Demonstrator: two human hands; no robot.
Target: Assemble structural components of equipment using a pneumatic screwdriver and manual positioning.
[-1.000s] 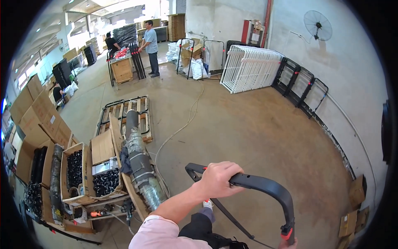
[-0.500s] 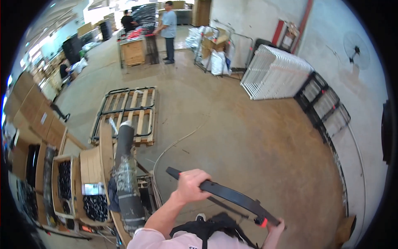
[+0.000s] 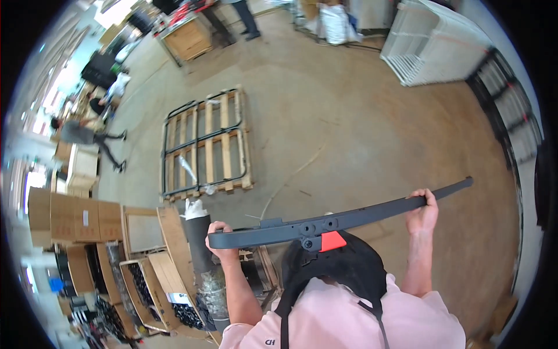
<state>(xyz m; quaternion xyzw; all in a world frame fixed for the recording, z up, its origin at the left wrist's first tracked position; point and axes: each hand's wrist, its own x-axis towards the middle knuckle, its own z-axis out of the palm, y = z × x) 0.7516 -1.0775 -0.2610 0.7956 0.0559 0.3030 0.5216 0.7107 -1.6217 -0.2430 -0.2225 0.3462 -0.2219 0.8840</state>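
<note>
A long black frame bar [image 3: 383,212] stretches across in front of my chest, its rounded end at the left and its narrow tip at the far right. My left hand [image 3: 220,241] is wrapped round the rounded end. Farther along, my right hand [image 3: 423,213] grips the bar, with the narrow tip sticking out past it. At the middle, a small bracket with a red plastic piece [image 3: 333,241] hangs at the bar's near edge, below two round holes. Beneath it is the black apron [image 3: 343,264] I wear.
Ahead lies a wooden pallet [image 3: 237,168] bearing a black tube frame [image 3: 200,139]. At my left stand a wrapped dark roll [image 3: 200,241] and cartons [image 3: 75,218] with black parts. White frames [image 3: 436,46] lean at the right wall. A person [image 3: 81,132] walks at far left.
The bar has come up and swung round to lie across my front. My left hand has shifted to its rounded end; my right hand has moved up and farther right. The view has tilted down.
</note>
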